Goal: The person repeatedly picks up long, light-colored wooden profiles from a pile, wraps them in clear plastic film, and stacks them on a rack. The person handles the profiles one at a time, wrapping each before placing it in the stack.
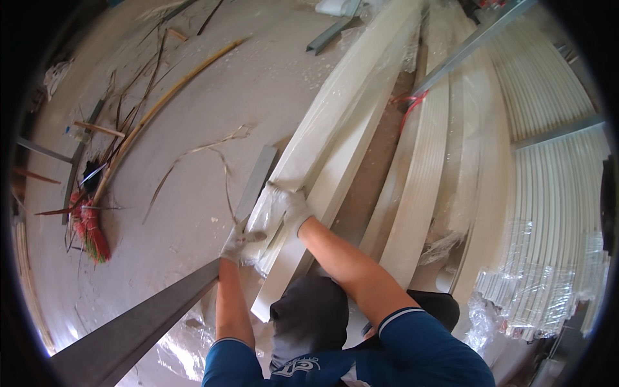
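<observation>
Both hands wear whitish gloves. My right hand (292,206) lies across the near part of a long white strip bundle (348,71) in clear plastic wrap, its fingers hooked over the left edge. Lower left, my left hand (238,245) grips the near end of the same bundle, thumb on top; its other fingers are partly hidden. Loose clear plastic film (267,222) bunches between the two hands. Directly right of the bundle lies another long white strip (351,148), its near end by my knee.
More long white strips (419,193) and a ribbed wrapped stack (548,213) fill the right side. Grey metal beams (142,322) cross the lower left and a metal bar (474,45) the upper right. A red-bristled broom (93,232) and debris lie at left.
</observation>
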